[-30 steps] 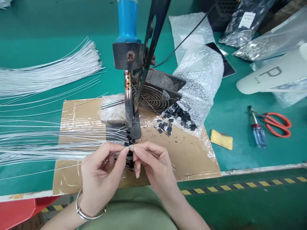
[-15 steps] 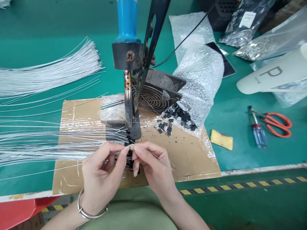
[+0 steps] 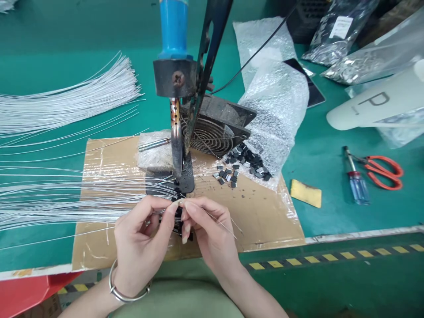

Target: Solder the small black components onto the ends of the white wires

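Two hands, left hand point(image 3: 141, 247) and right hand point(image 3: 207, 232), pinch one thin wire point(image 3: 218, 223) (white tube point(image 3: 377, 104) reads "P").

Green bench point(image 3: 66, 35): cardboard sheet point(image 3: 265, 212), wire bundles point(image 3: 66, 99), scissors point(image 3: 380, 170), screwdriver point(image 3: 356, 181), bubble wrap point(image 3: 278, 106).

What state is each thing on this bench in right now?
Left hand: fingertips pinched on a thin wire.
Right hand: pinched on the same thin wire.
Wire bundle: fanned flat across the cardboard.
Soldering iron: clamped upright, tip down.
Fan: tilted; spinning cannot be told.
Black parts: spilled loose.
Scissors: closed, lying flat.
Screwdriver: lying flat.
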Demonstrator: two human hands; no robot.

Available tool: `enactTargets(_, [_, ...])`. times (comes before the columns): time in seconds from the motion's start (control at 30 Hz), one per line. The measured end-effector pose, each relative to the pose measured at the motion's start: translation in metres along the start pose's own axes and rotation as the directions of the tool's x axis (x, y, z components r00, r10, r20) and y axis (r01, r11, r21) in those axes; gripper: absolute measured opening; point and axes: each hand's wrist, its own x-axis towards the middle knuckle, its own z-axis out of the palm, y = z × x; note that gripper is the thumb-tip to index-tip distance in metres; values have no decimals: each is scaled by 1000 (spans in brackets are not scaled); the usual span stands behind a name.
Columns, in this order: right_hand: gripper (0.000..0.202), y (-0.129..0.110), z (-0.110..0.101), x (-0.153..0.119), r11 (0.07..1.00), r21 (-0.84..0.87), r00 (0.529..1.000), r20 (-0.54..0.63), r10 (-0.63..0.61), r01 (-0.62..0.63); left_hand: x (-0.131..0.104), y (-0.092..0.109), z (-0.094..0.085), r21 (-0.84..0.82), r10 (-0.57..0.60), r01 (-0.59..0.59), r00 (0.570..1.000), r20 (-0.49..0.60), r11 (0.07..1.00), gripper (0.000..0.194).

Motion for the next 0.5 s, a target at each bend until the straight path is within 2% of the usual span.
enactTargets(0.23, [13,6,3,-2,1000,-23,999,-33,-20,19,3,6,2,-55,-67,66,998,-13,996,8])
enactTargets(0.3, [18,-1,-4,-1,990,-130,998,-26,-61,57,4,6,1,-50,-82,81,997,-8,995,8])
enactTargets(0.37, [20,-13,-18,0,927,-328,976,-53,-209,181,5,6,-1,-48,-108,108,994,5,993,8])
enactTargets(0.4, [17,-22,-27,1,849,-462,940,-87,-329,254,6,6,-2,-52,-128,128,992,5,990,6])
enactTargets(0.43, [14,-30,-37,2,729,-612,872,-126,-472,306,6,6,-3,-59,-147,147,989,9,987,5])
enactTargets(0.5, [17,-45,-57,7,413,-874,707,-121,-697,257,7,7,-5,-67,-164,165,986,22,984,5])
